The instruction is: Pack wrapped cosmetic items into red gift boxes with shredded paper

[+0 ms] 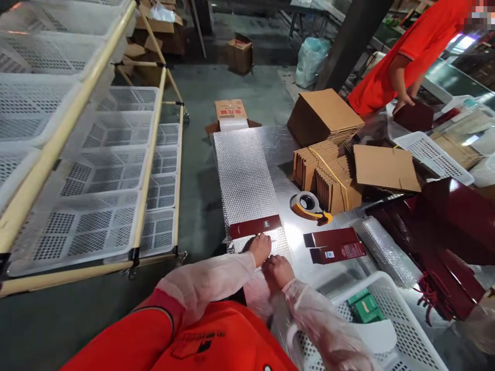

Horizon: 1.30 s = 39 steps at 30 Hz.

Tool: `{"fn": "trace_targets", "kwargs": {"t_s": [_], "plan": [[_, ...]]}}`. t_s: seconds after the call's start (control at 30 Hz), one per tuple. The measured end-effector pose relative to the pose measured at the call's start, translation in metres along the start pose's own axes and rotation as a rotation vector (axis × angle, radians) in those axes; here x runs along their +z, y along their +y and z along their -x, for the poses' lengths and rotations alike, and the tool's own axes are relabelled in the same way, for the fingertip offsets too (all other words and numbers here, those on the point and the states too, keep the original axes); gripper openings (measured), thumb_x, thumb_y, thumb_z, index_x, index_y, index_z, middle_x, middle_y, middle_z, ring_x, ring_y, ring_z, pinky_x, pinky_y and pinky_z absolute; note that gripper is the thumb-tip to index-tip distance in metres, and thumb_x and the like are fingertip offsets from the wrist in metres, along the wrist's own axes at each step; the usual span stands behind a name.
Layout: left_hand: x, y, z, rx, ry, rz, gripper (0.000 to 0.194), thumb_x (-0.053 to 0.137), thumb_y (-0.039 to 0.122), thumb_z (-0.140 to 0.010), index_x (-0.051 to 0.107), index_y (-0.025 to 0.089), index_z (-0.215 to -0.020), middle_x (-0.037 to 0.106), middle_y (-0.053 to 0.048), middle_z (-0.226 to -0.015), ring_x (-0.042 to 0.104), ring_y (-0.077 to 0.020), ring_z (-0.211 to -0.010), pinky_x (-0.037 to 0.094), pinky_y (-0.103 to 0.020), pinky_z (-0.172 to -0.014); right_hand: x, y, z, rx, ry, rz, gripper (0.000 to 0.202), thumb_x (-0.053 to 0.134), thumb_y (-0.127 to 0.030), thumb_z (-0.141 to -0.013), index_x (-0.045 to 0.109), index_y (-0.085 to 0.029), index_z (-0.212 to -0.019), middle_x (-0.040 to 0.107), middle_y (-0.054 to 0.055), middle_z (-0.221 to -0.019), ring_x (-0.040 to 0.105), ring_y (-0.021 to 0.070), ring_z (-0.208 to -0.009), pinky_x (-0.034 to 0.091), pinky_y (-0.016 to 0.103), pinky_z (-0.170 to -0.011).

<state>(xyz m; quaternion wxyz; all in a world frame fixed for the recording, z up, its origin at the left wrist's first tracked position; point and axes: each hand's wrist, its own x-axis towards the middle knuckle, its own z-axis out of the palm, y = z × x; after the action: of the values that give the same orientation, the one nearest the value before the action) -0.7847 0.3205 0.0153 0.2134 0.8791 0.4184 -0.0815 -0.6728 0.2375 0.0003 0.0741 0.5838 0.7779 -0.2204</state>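
A long sheet of bubble wrap (243,170) runs along the metal table toward me. Across its near part lies a narrow dark red box (255,226) with a small label. My left hand (261,249) is just on the near side of this box, its fingers curled down on the bubble wrap's near end. Close beside it, lower and to the right, my right hand (280,270) also has its fingers bent onto the wrap. Both hands appear to pinch the film, though the fingertips are partly hidden. To the right lie flat dark red cartons (338,245) and a tape dispenser (309,205).
Stacked cardboard (327,116) and strapped cardboard pieces (328,172) stand at the right. A white basket (410,314) holds green boxes (365,306). On the left is a rack of white crates (112,165). A co-worker (410,56) in orange handles a dark red item.
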Motion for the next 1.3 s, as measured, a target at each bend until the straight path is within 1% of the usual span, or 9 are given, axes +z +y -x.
{"fn": "trace_targets", "kwargs": {"t_s": [0.2, 0.3, 0.4, 0.63, 0.73, 0.83, 0.93, 1.1, 1.3], "plan": [[-0.056, -0.069, 0.048, -0.206, 0.183, 0.136, 0.026, 0.047, 0.005, -0.087, 0.063, 0.015, -0.105, 0.061, -0.010, -0.108, 0.062, -0.0204, -0.095, 0.050, -0.033, -0.086, -0.046, 0.004, -0.005, -0.081, 0.114, -0.007, 0.023, 0.054, -0.017, -0.097, 0.073, -0.025, -0.108, 0.070, 0.006, -0.115, 0.058, 0.0222, -0.104, 0.045, 0.037, -0.090], [-0.092, -0.110, 0.073, -0.284, 0.466, 0.238, 0.022, 0.051, 0.013, -0.086, 0.066, 0.017, -0.102, 0.065, -0.006, -0.099, 0.062, -0.0194, -0.092, 0.049, -0.031, -0.085, -0.092, 0.009, -0.036, -0.099, 0.149, -0.047, 0.029, 0.049, -0.013, -0.097, 0.073, -0.022, -0.111, 0.068, 0.009, -0.115, 0.056, 0.0236, -0.107, 0.043, 0.037, -0.093], [-0.112, -0.122, 0.086, -0.276, 0.582, 0.191, 0.021, 0.049, 0.024, -0.093, 0.069, 0.018, -0.097, 0.069, -0.006, -0.093, 0.062, -0.0206, -0.090, 0.048, -0.033, -0.084, -0.129, 0.017, -0.082, -0.083, 0.117, -0.163, 0.026, 0.052, -0.011, -0.095, 0.074, -0.018, -0.105, 0.068, 0.011, -0.116, 0.053, 0.0239, -0.113, 0.039, 0.036, -0.098], [-0.089, -0.070, 0.044, -0.057, 0.244, 0.061, 0.022, 0.056, 0.029, -0.096, 0.067, 0.019, -0.112, 0.069, -0.009, -0.114, 0.057, -0.0267, -0.106, 0.046, -0.040, -0.088, -0.145, 0.038, -0.168, -0.012, -0.127, -0.359, 0.017, 0.058, -0.011, -0.083, 0.075, -0.009, -0.085, 0.068, 0.000, -0.074, 0.060, 0.0100, -0.073, 0.044, 0.023, -0.078], [-0.073, -0.063, 0.010, -0.076, 0.112, 0.012, 0.050, 0.072, 0.038, -0.084, 0.059, 0.012, -0.124, 0.064, -0.017, -0.122, 0.053, -0.0327, -0.113, 0.045, -0.044, -0.091, -0.150, 0.044, -0.181, -0.009, -0.227, -0.374, 0.017, 0.068, -0.008, -0.075, 0.074, -0.008, -0.091, 0.068, -0.002, -0.071, 0.060, 0.0099, -0.066, 0.045, 0.022, -0.070], [-0.062, -0.068, -0.006, -0.079, 0.034, -0.010, 0.047, 0.071, 0.027, -0.082, 0.058, 0.008, -0.123, 0.065, -0.020, -0.116, 0.054, -0.0333, -0.113, 0.045, -0.045, -0.091, -0.157, 0.043, -0.174, 0.017, -0.208, -0.333, 0.036, 0.079, -0.004, -0.065, 0.074, -0.012, -0.100, 0.073, 0.005, -0.088, 0.063, 0.0159, -0.083, 0.046, 0.026, -0.078], [-0.059, -0.075, -0.008, -0.065, 0.022, 0.016, 0.034, 0.063, 0.020, -0.084, 0.062, 0.007, -0.115, 0.068, -0.019, -0.109, 0.056, -0.0326, -0.112, 0.046, -0.044, -0.090, -0.154, 0.037, -0.145, -0.052, -0.142, -0.199, 0.033, 0.081, -0.020, -0.072, 0.075, -0.017, -0.104, 0.070, 0.010, -0.116, 0.055, 0.0241, -0.114, 0.039, 0.036, -0.098], [-0.088, -0.094, -0.027, -0.102, -0.107, 0.099, 0.042, 0.071, 0.042, -0.075, 0.070, 0.015, -0.108, 0.071, -0.014, -0.105, 0.058, -0.0318, -0.113, 0.050, -0.038, -0.089, -0.143, 0.040, -0.124, -0.200, -0.157, 0.029, 0.061, 0.082, -0.040, -0.075, 0.065, -0.021, -0.130, 0.063, 0.012, -0.135, 0.053, 0.0317, -0.123, 0.036, 0.043, -0.103], [-0.127, -0.131, -0.079, -0.089, -0.523, 0.168, 0.060, 0.075, 0.058, -0.065, 0.073, 0.021, -0.112, 0.071, -0.006, -0.111, 0.062, -0.0291, -0.111, 0.049, -0.031, -0.091, -0.161, 0.062, -0.197, -0.164, -0.462, -0.277, 0.037, 0.065, -0.022, -0.086, 0.071, -0.014, -0.122, 0.075, 0.006, -0.105, 0.066, 0.0212, -0.096, 0.047, 0.027, -0.083]]}}
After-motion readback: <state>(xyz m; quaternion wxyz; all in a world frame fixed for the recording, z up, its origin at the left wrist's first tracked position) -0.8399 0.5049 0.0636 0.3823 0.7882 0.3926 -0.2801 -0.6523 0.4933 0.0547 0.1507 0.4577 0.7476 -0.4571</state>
